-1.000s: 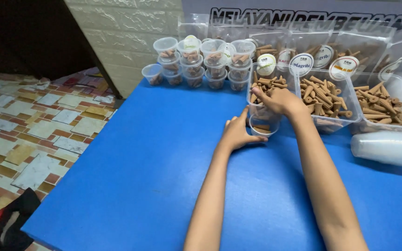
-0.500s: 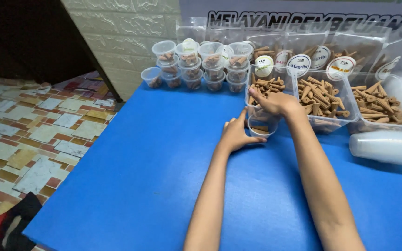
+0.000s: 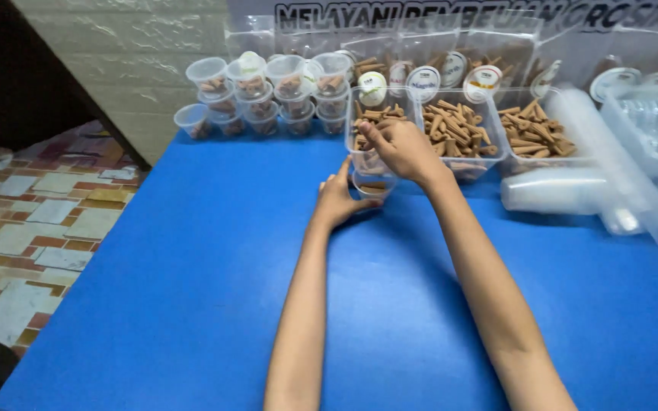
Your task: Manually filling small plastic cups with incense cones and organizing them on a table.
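My left hand (image 3: pixel 338 199) rests on the blue table and grips a small clear plastic cup (image 3: pixel 372 185) from its left side. A few brown rolled snack sticks lie inside the cup. My right hand (image 3: pixel 397 148) hovers just above the cup, fingers pinched on brown snack sticks. It is in front of a clear tray (image 3: pixel 369 122) full of the same sticks.
Two more clear trays of sticks (image 3: pixel 458 129) (image 3: pixel 533 131) stand to the right. Stacked lidded cups of sticks (image 3: pixel 268 91) sit at the back left. Sleeves of unfilled cups (image 3: pixel 554 190) and clear containers (image 3: pixel 649 129) lie at the right. The blue table (image 3: pixel 192 289) ends at left over tiled floor.
My right hand has shifted slightly from the tray toward the cup, with sticks in its fingers. The left hand has stayed on the cup.
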